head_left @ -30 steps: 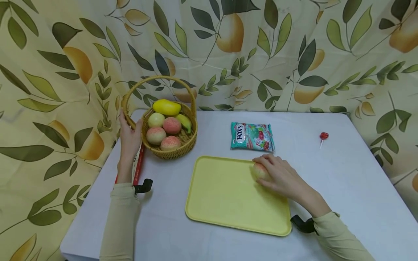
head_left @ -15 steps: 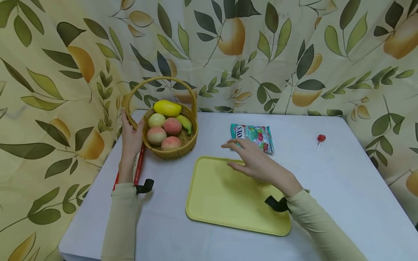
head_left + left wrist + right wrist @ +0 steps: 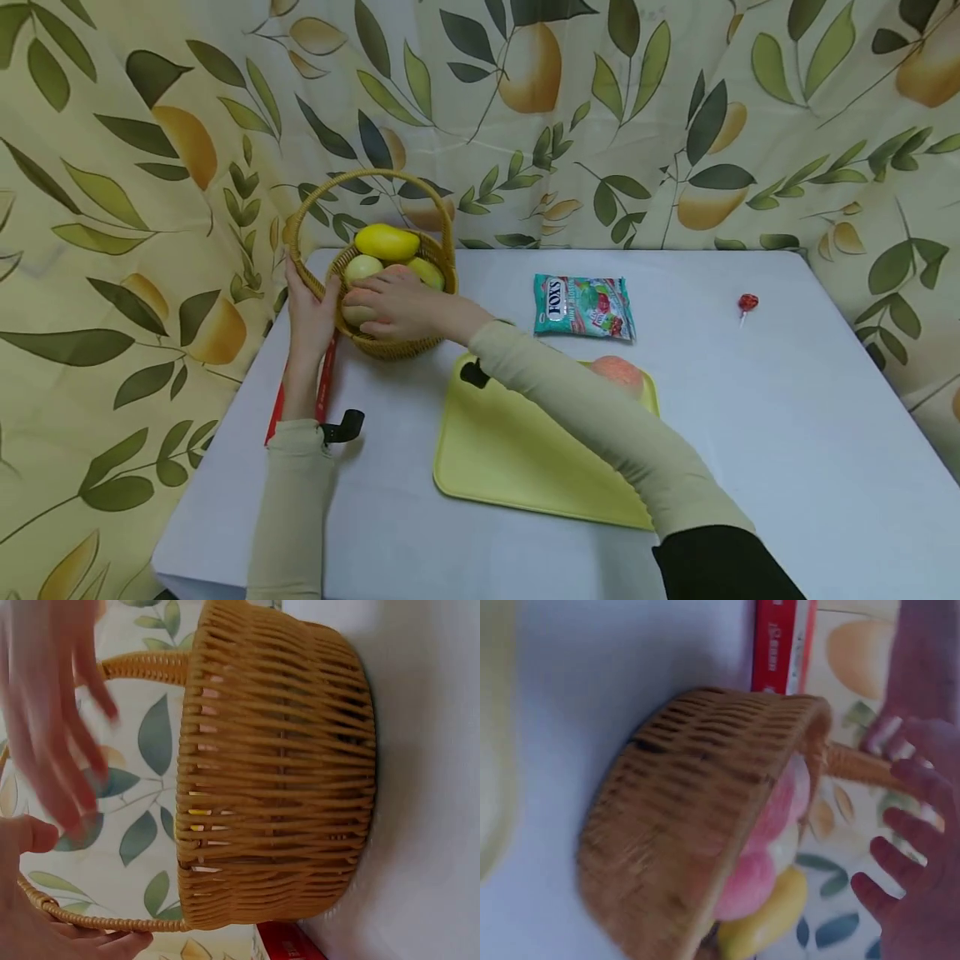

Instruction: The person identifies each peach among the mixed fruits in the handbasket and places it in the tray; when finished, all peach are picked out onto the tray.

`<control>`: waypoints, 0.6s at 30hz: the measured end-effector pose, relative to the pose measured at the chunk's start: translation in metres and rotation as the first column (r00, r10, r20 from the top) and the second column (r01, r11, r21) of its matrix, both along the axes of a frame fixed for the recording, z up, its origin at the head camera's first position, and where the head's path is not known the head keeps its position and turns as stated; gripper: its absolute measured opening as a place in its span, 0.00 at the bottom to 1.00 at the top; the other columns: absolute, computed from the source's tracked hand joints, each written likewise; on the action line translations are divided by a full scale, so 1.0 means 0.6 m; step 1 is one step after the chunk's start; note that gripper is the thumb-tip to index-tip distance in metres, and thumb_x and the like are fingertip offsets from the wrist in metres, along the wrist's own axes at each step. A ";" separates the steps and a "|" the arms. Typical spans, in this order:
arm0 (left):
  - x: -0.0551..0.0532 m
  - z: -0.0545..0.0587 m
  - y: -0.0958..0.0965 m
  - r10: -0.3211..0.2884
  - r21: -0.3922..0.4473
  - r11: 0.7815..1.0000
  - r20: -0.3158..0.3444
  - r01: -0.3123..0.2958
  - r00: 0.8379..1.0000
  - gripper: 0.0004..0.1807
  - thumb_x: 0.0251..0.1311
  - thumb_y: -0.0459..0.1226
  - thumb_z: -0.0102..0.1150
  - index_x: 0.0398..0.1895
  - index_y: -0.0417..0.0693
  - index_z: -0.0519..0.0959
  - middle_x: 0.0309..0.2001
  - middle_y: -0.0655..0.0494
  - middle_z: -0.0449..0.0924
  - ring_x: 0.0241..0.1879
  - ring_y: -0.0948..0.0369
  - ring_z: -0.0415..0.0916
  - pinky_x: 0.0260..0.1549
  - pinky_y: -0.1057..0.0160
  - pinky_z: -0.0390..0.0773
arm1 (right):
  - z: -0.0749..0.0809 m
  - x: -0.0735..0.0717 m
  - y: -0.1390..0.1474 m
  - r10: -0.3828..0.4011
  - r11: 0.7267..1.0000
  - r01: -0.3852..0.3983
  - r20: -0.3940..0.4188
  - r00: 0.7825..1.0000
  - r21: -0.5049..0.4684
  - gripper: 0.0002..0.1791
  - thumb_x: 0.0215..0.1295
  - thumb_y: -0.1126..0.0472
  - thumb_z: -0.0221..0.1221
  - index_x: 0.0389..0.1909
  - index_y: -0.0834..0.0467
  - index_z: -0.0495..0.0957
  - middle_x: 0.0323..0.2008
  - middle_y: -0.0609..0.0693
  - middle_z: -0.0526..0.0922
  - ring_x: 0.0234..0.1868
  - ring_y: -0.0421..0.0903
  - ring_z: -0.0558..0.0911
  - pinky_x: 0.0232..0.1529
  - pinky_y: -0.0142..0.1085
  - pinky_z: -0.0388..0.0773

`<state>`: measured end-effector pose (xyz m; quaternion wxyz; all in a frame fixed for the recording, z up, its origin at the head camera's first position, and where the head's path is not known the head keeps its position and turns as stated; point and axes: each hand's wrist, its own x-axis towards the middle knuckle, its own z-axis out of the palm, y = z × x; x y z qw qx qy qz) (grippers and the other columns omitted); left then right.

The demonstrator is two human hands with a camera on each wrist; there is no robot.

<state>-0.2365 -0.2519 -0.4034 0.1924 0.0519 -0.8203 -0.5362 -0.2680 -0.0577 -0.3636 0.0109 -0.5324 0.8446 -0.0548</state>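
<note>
My left hand point(image 3: 309, 312) grips the left side of the handle of a wicker basket point(image 3: 390, 348), thumb and fingers on either side of it. Over the basket's opening reaches my right hand point(image 3: 408, 307), holding nothing; its fingers point(image 3: 896, 862) are spread above the fruit in the right wrist view. Inside lie a yellow mango point(image 3: 386, 242), a pale round fruit point(image 3: 363, 268), pink peaches point(image 3: 746, 885) and a banana point(image 3: 427, 273), partly covered by the right hand. A peach point(image 3: 618, 372) rests on the yellow tray point(image 3: 525, 479), its lower part behind my right sleeve.
A teal FOX'S candy bag point(image 3: 585, 307) lies behind the tray. Farther right is a red lollipop point(image 3: 747, 303). Under my left wrist, beside the basket, sits a red box point(image 3: 327, 379). A fruit-patterned cloth point(image 3: 487, 183) hangs behind the white table point(image 3: 787, 433).
My right hand let go of the peach at the tray's back right, then swept left to the basket. My left hand has stayed on the handle.
</note>
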 end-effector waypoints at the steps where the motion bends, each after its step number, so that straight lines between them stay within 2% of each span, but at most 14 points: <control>1: 0.000 0.000 0.001 -0.001 0.003 1.000 0.000 0.001 1.000 0.49 0.73 0.47 0.53 0.85 0.52 0.32 0.85 0.49 0.37 0.83 0.57 0.41 0.81 0.53 0.45 | -0.001 -0.007 -0.018 0.018 0.999 -0.017 -0.028 0.999 0.037 0.26 0.82 0.47 0.45 0.75 0.51 0.67 0.78 0.52 0.64 0.80 0.52 0.60 0.82 0.46 0.51; 3: 0.002 0.000 0.003 -0.004 0.011 1.000 0.004 0.004 1.000 0.49 0.73 0.48 0.51 0.84 0.52 0.32 0.85 0.49 0.37 0.82 0.57 0.42 0.81 0.52 0.47 | -0.002 -0.016 -0.047 0.037 0.992 -0.026 -0.093 0.995 0.120 0.26 0.84 0.47 0.41 0.75 0.52 0.67 0.80 0.52 0.60 0.81 0.52 0.57 0.82 0.44 0.50; 5: 0.004 0.001 0.004 -0.010 0.022 1.000 0.002 0.010 1.000 0.48 0.74 0.47 0.50 0.84 0.52 0.32 0.85 0.49 0.38 0.81 0.57 0.44 0.81 0.52 0.48 | -0.003 -0.022 -0.067 0.110 0.967 -0.054 -0.214 0.971 0.250 0.26 0.85 0.52 0.39 0.77 0.52 0.65 0.81 0.53 0.58 0.82 0.53 0.54 0.83 0.44 0.49; 6: 0.004 0.002 0.005 -0.013 0.022 1.000 0.005 0.013 1.000 0.48 0.74 0.46 0.50 0.84 0.52 0.32 0.85 0.49 0.39 0.81 0.57 0.44 0.81 0.52 0.49 | -0.005 -0.024 -0.073 0.126 0.953 -0.049 -0.245 0.961 0.298 0.26 0.85 0.53 0.38 0.78 0.51 0.63 0.82 0.53 0.56 0.83 0.54 0.53 0.83 0.45 0.48; 8: 0.007 -0.002 0.007 -0.018 0.026 0.999 0.018 0.018 1.000 0.47 0.74 0.46 0.49 0.84 0.52 0.32 0.85 0.50 0.39 0.81 0.57 0.45 0.80 0.51 0.49 | -0.015 -0.029 -0.078 0.175 0.918 -0.049 -0.290 0.941 0.394 0.27 0.85 0.56 0.38 0.80 0.50 0.58 0.83 0.54 0.52 0.83 0.55 0.51 0.84 0.47 0.47; 10: 0.009 -0.005 0.008 -0.024 0.024 0.999 0.030 0.023 0.999 0.48 0.75 0.46 0.50 0.84 0.54 0.31 0.85 0.51 0.38 0.82 0.57 0.44 0.80 0.51 0.49 | -0.027 -0.035 -0.075 0.194 0.886 -0.043 -0.285 0.939 0.461 0.28 0.85 0.56 0.38 0.82 0.47 0.53 0.84 0.54 0.47 0.84 0.55 0.49 0.84 0.49 0.46; 12: 0.010 -0.006 0.008 -0.028 0.015 0.999 0.040 0.028 0.999 0.48 0.75 0.47 0.50 0.84 0.54 0.31 0.85 0.51 0.37 0.82 0.56 0.43 0.80 0.50 0.49 | -0.038 -0.041 -0.068 0.107 0.890 0.015 -0.240 0.965 0.455 0.30 0.85 0.51 0.39 0.83 0.42 0.48 0.85 0.49 0.43 0.84 0.53 0.50 0.83 0.49 0.49; 14: 0.009 -0.007 0.008 -0.027 0.005 1.000 0.039 0.026 0.999 0.48 0.75 0.48 0.50 0.84 0.53 0.31 0.85 0.50 0.37 0.82 0.55 0.43 0.80 0.49 0.50 | -0.044 -0.047 -0.058 -0.006 0.911 0.092 -0.211 0.977 0.401 0.32 0.83 0.46 0.42 0.83 0.39 0.47 0.84 0.48 0.50 0.82 0.53 0.56 0.81 0.48 0.55; 17: 0.004 -0.005 0.005 -0.016 -0.020 1.000 0.024 0.016 1.000 0.47 0.76 0.48 0.49 0.84 0.51 0.31 0.85 0.47 0.38 0.82 0.55 0.42 0.80 0.49 0.49 | -0.044 -0.054 -0.046 -0.130 0.931 0.187 -0.195 0.972 0.313 0.34 0.80 0.39 0.46 0.82 0.37 0.50 0.79 0.48 0.62 0.75 0.53 0.64 0.74 0.48 0.63; 18: 0.003 -0.004 0.005 -0.011 -0.024 1.000 0.016 0.011 1.000 0.47 0.75 0.47 0.49 0.84 0.50 0.32 0.84 0.46 0.39 0.82 0.54 0.43 0.80 0.49 0.49 | -0.043 -0.055 -0.044 -0.126 0.936 0.184 -0.203 0.971 0.301 0.35 0.79 0.38 0.47 0.82 0.38 0.52 0.78 0.49 0.63 0.74 0.53 0.65 0.75 0.49 0.63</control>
